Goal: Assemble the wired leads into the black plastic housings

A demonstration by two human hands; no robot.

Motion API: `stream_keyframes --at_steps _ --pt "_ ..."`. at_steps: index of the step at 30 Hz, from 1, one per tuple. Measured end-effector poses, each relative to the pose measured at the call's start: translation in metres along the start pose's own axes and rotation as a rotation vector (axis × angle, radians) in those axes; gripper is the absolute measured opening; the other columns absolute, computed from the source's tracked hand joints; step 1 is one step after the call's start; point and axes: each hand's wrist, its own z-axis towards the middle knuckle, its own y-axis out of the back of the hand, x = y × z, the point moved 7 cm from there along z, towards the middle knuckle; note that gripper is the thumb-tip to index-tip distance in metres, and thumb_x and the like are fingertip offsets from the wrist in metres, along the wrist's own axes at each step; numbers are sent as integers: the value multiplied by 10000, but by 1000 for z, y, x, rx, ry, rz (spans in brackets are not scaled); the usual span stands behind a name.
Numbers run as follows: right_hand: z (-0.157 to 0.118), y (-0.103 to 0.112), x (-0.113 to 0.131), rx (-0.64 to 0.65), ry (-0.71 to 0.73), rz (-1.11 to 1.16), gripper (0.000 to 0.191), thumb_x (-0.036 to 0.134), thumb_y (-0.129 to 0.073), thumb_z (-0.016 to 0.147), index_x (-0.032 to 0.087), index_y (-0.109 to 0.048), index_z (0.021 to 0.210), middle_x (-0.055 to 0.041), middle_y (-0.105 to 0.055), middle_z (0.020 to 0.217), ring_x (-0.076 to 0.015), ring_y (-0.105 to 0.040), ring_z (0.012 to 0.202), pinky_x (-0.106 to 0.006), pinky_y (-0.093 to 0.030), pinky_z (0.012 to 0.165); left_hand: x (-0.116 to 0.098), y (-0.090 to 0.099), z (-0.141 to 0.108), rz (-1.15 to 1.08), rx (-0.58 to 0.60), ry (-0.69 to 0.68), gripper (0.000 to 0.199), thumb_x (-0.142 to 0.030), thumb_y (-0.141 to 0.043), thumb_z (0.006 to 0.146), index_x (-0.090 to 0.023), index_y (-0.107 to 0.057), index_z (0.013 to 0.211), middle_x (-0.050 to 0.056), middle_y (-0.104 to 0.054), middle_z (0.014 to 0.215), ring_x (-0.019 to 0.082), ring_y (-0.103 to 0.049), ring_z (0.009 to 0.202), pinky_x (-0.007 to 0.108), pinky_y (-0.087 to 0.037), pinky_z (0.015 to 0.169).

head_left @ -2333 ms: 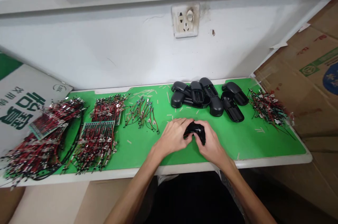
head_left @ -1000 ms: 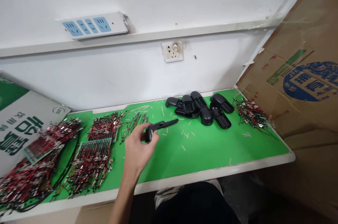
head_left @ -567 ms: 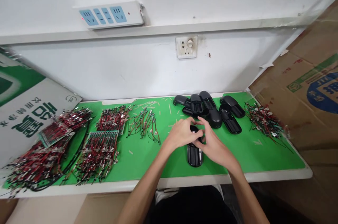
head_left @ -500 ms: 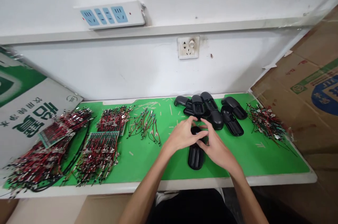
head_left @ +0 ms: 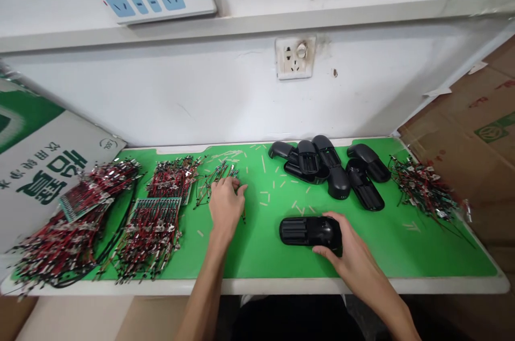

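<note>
My right hand (head_left: 346, 244) grips the right end of a black plastic housing (head_left: 300, 231), which lies sideways on the green mat with its ribbed part to the left. My left hand (head_left: 227, 201) reaches over a small group of loose wired parts (head_left: 220, 170). Its fingers are bent down among the wires, and their tips are partly hidden, so what they touch cannot be made out. Several more black housings (head_left: 309, 158) lie in a pile behind, with others (head_left: 364, 185) to the right of it.
Bundles of red wired boards (head_left: 155, 234) and a larger heap (head_left: 60, 244) cover the left side. Another wire bundle (head_left: 426, 185) lies at the right. Cardboard (head_left: 458, 132) stands at the right edge. Small pale strips are scattered over the green mat (head_left: 257, 255).
My hands have moved apart. The left went to the loose wires on the left; the right now holds the housing, turned from upright to sideways. The view has shifted slightly.
</note>
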Motion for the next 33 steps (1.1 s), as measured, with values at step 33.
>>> stream_keyframes --at_steps 33 --pt "34 -13 6 -228 93 153 426 310 -678 921 253 -465 1286 -76 -613 1252 -266 -600 1182 -429 -490 1018 -111 -5 -125 -252 8 -812 375 -9 -475 928 -206 -672 1180 77 -698 1081 211 -623 994 392 -508 875"
